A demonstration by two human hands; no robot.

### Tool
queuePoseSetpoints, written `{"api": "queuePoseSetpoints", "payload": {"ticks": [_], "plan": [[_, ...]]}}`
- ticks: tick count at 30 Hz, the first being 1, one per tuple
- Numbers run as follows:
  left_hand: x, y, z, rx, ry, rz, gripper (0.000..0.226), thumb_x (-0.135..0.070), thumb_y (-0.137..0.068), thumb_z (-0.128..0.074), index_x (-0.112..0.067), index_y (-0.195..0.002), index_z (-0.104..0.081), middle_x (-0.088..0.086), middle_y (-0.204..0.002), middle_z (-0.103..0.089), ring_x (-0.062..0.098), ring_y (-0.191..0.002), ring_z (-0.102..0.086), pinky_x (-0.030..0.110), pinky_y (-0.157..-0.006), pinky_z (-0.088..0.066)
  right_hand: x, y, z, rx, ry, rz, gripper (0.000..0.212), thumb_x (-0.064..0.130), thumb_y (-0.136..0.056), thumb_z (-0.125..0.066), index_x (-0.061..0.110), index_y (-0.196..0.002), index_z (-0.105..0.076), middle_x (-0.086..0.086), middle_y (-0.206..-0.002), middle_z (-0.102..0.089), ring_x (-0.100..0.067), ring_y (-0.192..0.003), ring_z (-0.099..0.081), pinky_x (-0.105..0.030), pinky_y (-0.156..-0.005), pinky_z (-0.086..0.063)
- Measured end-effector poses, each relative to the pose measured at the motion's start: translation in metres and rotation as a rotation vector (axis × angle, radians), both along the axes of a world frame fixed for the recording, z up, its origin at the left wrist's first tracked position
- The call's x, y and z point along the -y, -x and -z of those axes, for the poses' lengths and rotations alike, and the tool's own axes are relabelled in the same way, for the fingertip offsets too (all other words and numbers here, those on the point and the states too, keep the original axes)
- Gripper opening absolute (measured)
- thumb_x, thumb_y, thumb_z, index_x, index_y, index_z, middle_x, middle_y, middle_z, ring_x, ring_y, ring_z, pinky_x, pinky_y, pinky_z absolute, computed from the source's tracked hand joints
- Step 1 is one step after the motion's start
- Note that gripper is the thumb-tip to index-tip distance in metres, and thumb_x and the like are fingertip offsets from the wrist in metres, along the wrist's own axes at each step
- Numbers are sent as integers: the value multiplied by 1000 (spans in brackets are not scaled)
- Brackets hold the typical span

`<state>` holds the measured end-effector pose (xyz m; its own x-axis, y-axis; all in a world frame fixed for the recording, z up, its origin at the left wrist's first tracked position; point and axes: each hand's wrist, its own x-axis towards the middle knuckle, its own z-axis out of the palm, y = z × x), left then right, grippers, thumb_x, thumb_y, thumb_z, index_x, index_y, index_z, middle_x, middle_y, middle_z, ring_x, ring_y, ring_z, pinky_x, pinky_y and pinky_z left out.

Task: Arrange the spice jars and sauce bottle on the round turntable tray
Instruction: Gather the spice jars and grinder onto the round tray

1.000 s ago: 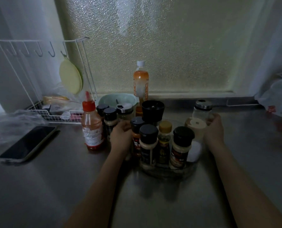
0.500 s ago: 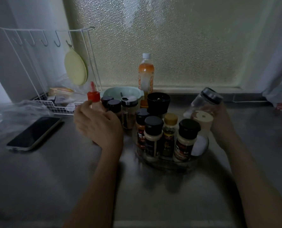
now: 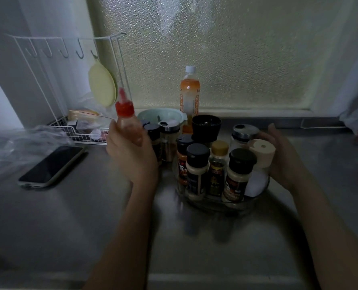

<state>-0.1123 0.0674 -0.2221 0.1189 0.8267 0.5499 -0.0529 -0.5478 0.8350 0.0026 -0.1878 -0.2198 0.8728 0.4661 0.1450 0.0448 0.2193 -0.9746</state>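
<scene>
- The dark flat phone (image 3: 51, 165) lies on the grey metal worktop (image 3: 69, 227), well to the left of the left hand and out of the way of the work.
- The left hand (image 3: 132, 151) is the grip in use: its fingers are wrapped closed around the body of the clear sauce bottle with the red nozzle cap (image 3: 124, 109). The bottle is lifted clear of the worktop, left of the tray, probably so it can be carried over the jars.
- The bottle's long axis is close to upright, tilted slightly. The red nozzle points up and a little left, and the base is hidden inside the grip. Held this way, little should leak.
- Just right of that grip, a few dark-lidded jars (image 3: 153, 130) stand off the tray, apparently waiting their turn.
- The clear round turntable tray (image 3: 220, 203) sits between the two hands and is crowded with upright spice jars (image 3: 197, 170). Space for the bottle looks tight.
- The right hand (image 3: 282, 158) curls against the right side of the tray, touching the white-capped jar (image 3: 261, 153). It is probably steadying or turning the tray, but I cannot tell whether it actually clasps the jar.
</scene>
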Motion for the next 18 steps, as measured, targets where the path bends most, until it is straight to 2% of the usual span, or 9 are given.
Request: {"api": "queuePoseSetpoints", "payload": {"ticks": [2, 4, 7, 9, 11, 14, 16, 18], "plan": [[11, 9, -12, 44, -104, 53, 68, -28, -77, -72, -13, -137, -43, 9, -131, -55, 21, -121, -47, 21, -100, -34, -3, 2, 0, -24, -22, -20, 49, 48, -90, -37, 23, -78, -78, 3, -73, -74, -8, -71, -69, -17, -64, -53], [21, 14, -19, 56, -156, 141, 70, -30, -76, -74, -17, -137, -42, 2, -131, -53, 10, -118, -45, 11, -95, -32, -4, 1, 3, -16, -12, -32, 55, 38, -98, -31, 26, -70, -77, 7, -68, -73, -4, -65, -68, -14, -57, -52], [28, 12, -24, 86, -152, 335, 61, -29, -73, -76, -17, -126, -50, -3, -119, -60, 6, -106, -55, 21, -91, -45, -5, 2, 3, 23, 1, -32, 39, 30, -99, -32, 22, -93, -69, 9, -80, -75, -4, -75, -69, -14, -63, -52], [28, 7, -23, 54, -113, 516, 51, -24, -73, -77, -16, -117, -52, -7, -106, -64, 1, -95, -61, 21, -84, -52, -4, 1, 4, 40, -1, -25, 33, 29, -99, -33, 19, -99, -65, 10, -82, -75, -4, -77, -68, -14, -66, -52], [27, 0, -17, -25, -105, 673, 48, -21, -76, -76, -15, -117, -51, -7, -105, -65, -1, -94, -63, 21, -84, -53, -4, 2, 3, 36, -3, -23, 33, 31, -98, -33, 19, -99, -65, 10, -80, -75, -4, -76, -68, -15, -66, -52], [25, -11, -5, -132, -64, 860, 49, -18, -82, -70, -11, -124, -45, 1, -116, -63, 7, -104, -63, 27, -89, -52, -6, 5, 2, 32, 1, -19, 38, 30, -99, -33, 21, -90, -68, 10, -76, -75, -3, -73, -68, -15, -63, -52], [25, -15, 1, -179, -9, 962, 48, -7, -85, -65, -10, -125, -41, -3, -112, -61, 0, -99, -63, 20, -85, -50, -7, 6, 0, 40, -1, -20, 50, 26, -100, -30, 23, -76, -75, 12, -74, -74, -1, -71, -68, -13, -61, -51], [27, -17, 3, -214, 29, 1053, 45, 0, -86, -61, -12, -124, -39, -7, -107, -59, -8, -90, -63, 15, -79, -50, -9, 10, -1, 30, -17, -13, 51, 25, -100, -30, 23, -76, -74, 12, -71, -74, -1, -69, -68, -14, -61, -51]]}}
